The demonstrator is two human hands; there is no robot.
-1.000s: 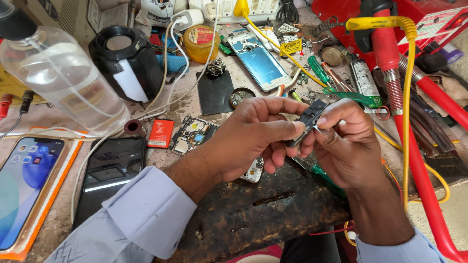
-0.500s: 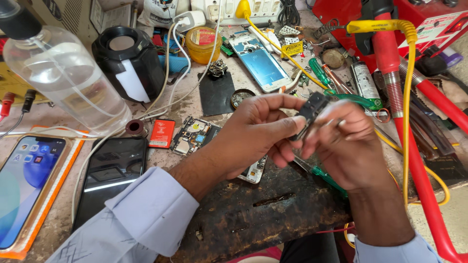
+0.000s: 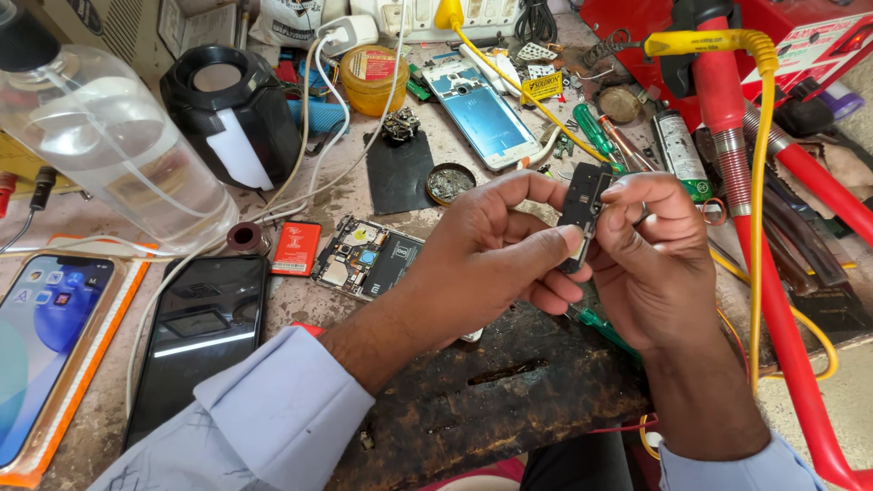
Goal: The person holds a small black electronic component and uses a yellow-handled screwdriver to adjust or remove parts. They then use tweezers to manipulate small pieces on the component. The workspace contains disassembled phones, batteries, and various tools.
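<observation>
My left hand (image 3: 496, 250) and my right hand (image 3: 650, 255) meet above the workbench, both pinching a small black phone part (image 3: 579, 209) between thumbs and fingertips. The part is upright, partly hidden by my fingers. Under my left wrist lies an opened phone with its circuit board (image 3: 364, 259) exposed. A green-handled screwdriver (image 3: 596, 323) lies below my hands on a dark scorched wooden board (image 3: 491, 400).
A black phone (image 3: 195, 332) and a lit phone in an orange case (image 3: 41, 336) lie at the left. A clear plastic bottle (image 3: 109, 145), black round device (image 3: 232, 109), blue phone frame (image 3: 477, 114), cables, screwdrivers and red tool parts (image 3: 764, 255) crowd the bench.
Both hands stay together on the small black part, shifting slightly; the part is turned more upright between my fingers.
</observation>
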